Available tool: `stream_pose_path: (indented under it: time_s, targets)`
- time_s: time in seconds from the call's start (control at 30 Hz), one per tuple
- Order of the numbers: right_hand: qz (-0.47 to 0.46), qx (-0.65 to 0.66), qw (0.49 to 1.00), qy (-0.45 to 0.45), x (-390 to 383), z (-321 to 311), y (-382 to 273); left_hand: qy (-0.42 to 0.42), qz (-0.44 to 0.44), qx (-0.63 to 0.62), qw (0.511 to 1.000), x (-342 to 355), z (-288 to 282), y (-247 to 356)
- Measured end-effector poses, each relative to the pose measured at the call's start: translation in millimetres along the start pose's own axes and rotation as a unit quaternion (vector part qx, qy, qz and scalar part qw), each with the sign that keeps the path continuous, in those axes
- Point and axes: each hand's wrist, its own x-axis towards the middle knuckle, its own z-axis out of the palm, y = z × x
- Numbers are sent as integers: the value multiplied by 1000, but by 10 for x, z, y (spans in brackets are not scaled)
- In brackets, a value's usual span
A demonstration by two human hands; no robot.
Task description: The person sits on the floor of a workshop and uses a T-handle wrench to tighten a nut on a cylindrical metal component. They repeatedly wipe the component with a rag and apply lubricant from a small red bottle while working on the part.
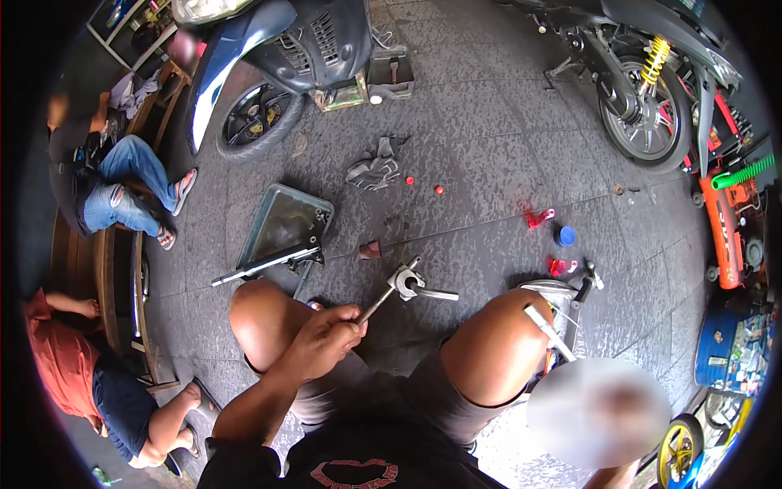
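Note:
My left hand [332,341] is closed round a thin metal rod [376,303], with a silver fitting [405,282] and a short angled bar near its far end, held between my knees. My right hand [615,411] is at the lower right inside a blurred patch, so its fingers and anything in them cannot be made out. A pale metal tube [546,326] runs down toward that patch. A grey tray [243,251] with fork parts lies beyond my left knee. Beside my right knee is a metal tray [554,287] with tools, partly hidden.
Two people [130,183] [65,359] are at a bench on the left. Motorbikes [285,49] [619,73] stand ahead. A grey glove [371,171], red parts [539,218] and a blue cap [565,235] lie on the tiles. An orange cylinder [721,228] and blue drum [717,342] stand right.

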Motion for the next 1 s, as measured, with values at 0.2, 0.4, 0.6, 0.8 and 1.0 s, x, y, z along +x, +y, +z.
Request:
stream_pose_path:
  time_s: [0.2,0.4,0.6,0.8,1.0]
  targets:
    - [6,-132,990,-42,292,41,-544,-11,23,43,999,7,-33,99]
    - [9,-162,982,-99,503,43,-749,-16,45,56,997,3,-63,95]
    - [6,-168,977,-128,579,36,-859,-19,39,69,997,27,-95,98]
    - [-14,-154,980,-125,607,17,-865,-52,68,116,990,58,-93,165]
    - [8,-194,970,-146,596,20,-1034,-62,56,117,990,66,-97,220]
